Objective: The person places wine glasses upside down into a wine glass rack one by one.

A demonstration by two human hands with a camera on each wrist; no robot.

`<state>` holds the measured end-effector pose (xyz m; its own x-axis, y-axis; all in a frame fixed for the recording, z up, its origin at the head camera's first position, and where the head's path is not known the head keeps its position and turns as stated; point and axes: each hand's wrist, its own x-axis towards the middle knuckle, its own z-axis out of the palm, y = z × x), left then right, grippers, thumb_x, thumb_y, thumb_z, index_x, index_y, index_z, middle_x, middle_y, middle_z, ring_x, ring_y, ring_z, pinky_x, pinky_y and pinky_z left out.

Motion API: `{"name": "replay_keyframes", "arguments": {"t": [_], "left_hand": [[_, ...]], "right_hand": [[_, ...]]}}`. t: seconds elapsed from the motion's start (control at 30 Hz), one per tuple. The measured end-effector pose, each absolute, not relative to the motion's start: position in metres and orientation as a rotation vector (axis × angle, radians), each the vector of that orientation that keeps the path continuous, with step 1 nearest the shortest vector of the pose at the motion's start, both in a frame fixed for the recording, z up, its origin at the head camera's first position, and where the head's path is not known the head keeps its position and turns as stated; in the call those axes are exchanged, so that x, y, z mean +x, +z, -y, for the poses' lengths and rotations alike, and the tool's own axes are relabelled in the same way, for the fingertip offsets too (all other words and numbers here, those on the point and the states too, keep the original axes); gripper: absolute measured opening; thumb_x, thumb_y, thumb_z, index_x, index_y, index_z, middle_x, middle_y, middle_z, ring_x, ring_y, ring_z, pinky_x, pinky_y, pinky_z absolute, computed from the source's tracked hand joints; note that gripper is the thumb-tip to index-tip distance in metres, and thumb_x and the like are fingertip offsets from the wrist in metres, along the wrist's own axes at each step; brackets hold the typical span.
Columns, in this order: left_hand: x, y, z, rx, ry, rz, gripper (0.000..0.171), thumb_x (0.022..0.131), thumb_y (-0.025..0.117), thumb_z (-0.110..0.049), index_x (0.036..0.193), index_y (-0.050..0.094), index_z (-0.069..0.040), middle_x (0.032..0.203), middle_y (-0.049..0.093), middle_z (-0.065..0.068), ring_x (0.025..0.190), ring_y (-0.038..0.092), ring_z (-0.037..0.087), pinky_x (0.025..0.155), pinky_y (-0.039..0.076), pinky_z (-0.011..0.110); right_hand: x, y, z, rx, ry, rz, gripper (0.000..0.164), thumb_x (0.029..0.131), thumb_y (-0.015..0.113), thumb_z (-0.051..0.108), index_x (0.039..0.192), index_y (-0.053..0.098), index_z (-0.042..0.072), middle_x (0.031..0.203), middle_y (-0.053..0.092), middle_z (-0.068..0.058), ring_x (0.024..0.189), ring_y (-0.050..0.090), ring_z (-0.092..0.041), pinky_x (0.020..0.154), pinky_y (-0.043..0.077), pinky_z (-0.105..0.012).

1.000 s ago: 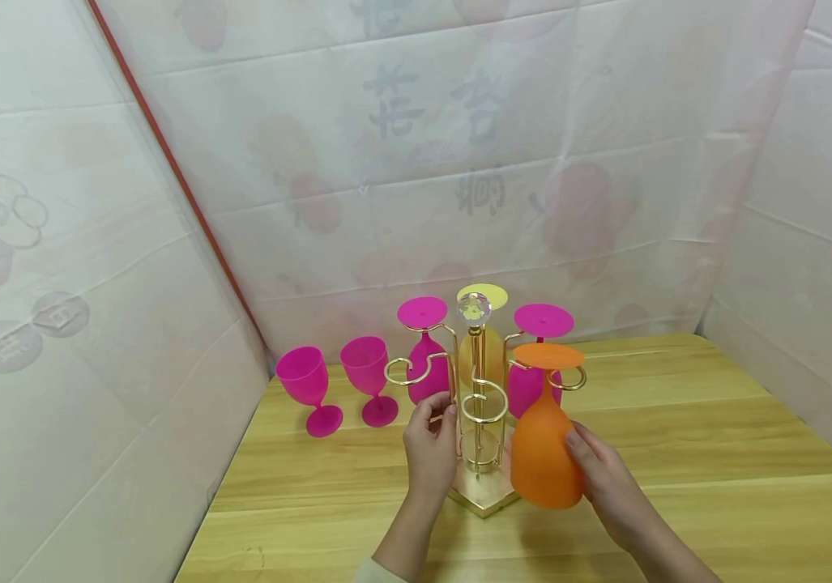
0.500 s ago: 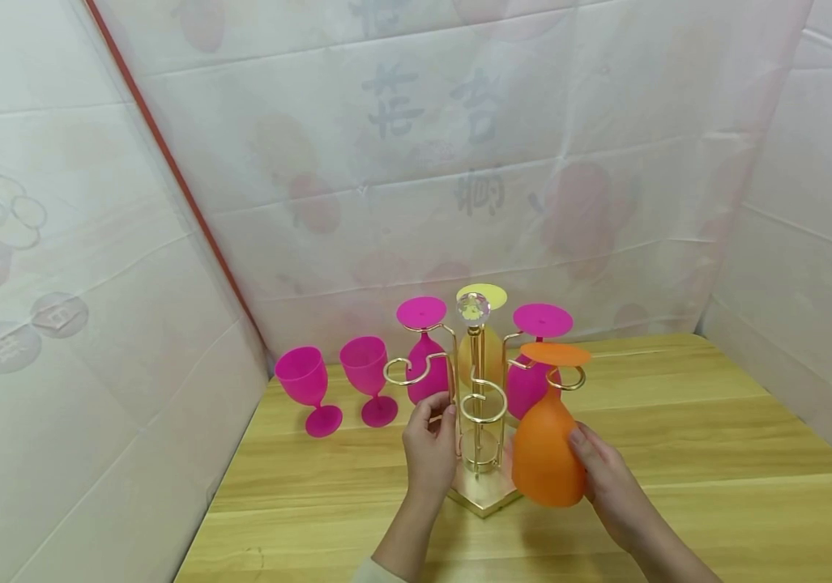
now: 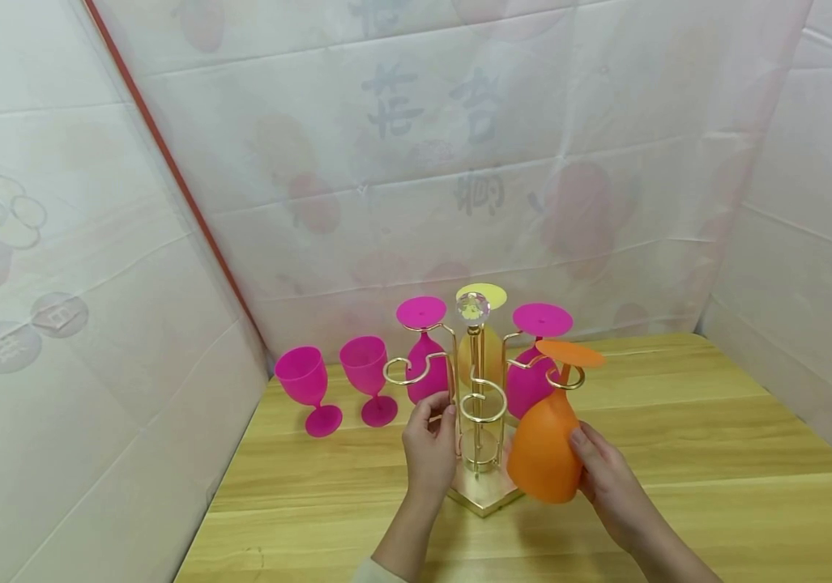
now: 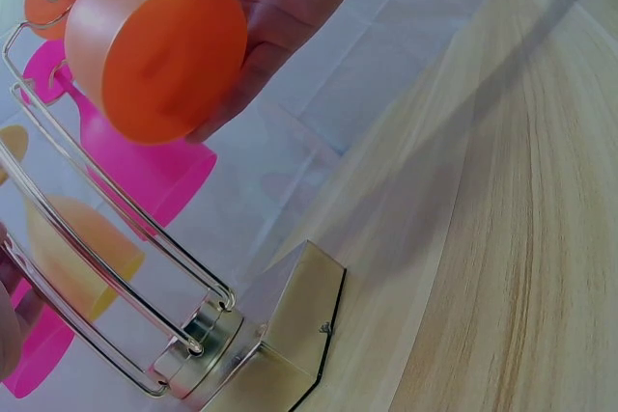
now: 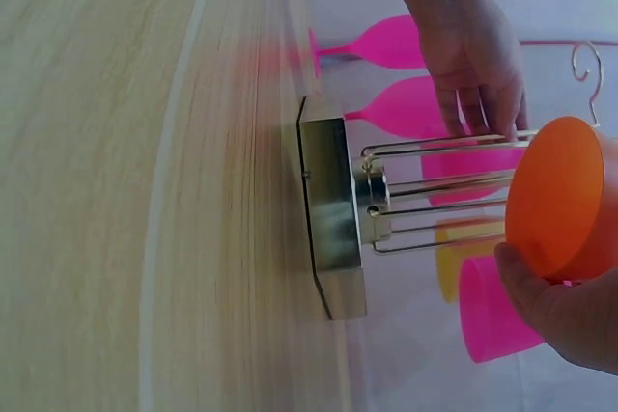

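My right hand [image 3: 611, 479] holds an orange goblet [image 3: 545, 453] by its bowl, upside down and tilted. The goblet's stem sits at a ring on the right of a gold wire goblet rack [image 3: 483, 489], its foot above the ring. With thumb and fingers my left hand [image 3: 430, 449] grips a rod on the rack's left side. Further back on the rack, a yellow goblet [image 3: 488, 295] and two magenta goblets, one left [image 3: 426, 368] and one right [image 3: 543, 321], hang upside down. The front ring [image 3: 484, 419] and the left ring [image 3: 407, 380] hold no goblet.
Two magenta goblets stand upright on the wooden table [image 3: 714, 453] left of the rack, the outer goblet [image 3: 302, 376] and the inner goblet [image 3: 366, 364]. A clear faceted knob [image 3: 474, 308] tops the rack. White printed sheets [image 3: 416, 202] enclose the table's back and sides.
The orange goblet has tilted, its foot shifting right and its bowl's lower end slightly left and up. My left hand keeps its place on the rack.
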<state>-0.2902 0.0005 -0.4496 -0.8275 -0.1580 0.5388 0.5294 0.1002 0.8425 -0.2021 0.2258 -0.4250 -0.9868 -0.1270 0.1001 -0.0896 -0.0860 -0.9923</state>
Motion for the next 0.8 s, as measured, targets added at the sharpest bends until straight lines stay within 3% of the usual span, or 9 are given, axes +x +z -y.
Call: {"name": "replay_keyframes", "arguments": {"t": [0.43,0.8], "left_hand": [[-0.2896,-0.4484,-0.0011,-0.361,-1.78,1.874,0.016,0.095,0.063,-0.006,0.11,0.069,-0.007,0.099,0.068,0.01,0.093,0.063,0.022,0.075,0.058,0.025],[-0.29,-0.449,-0.0005,-0.368,-1.778,1.872,0.015,0.094,0.064,-0.006,0.108,0.069,-0.009,0.097,0.068,0.007,0.091,0.063,0.018,0.075,0.058,0.026]], "right_hand": [[-0.2012,-0.4268,-0.2249,-0.319,-2.278,-2.107,0.043,0.109,0.03,0.027,0.143,0.028,0.0,0.126,0.059,0.003,0.113,0.061,-0.01,0.094,0.052,-0.024],[-0.1999,-0.4289,-0.2248,-0.432,-2.327,-2.016,0.032,0.109,0.028,0.022,0.138,0.037,0.015,0.124,0.058,0.005,0.107,0.06,-0.009,0.093,0.053,-0.027]]}}
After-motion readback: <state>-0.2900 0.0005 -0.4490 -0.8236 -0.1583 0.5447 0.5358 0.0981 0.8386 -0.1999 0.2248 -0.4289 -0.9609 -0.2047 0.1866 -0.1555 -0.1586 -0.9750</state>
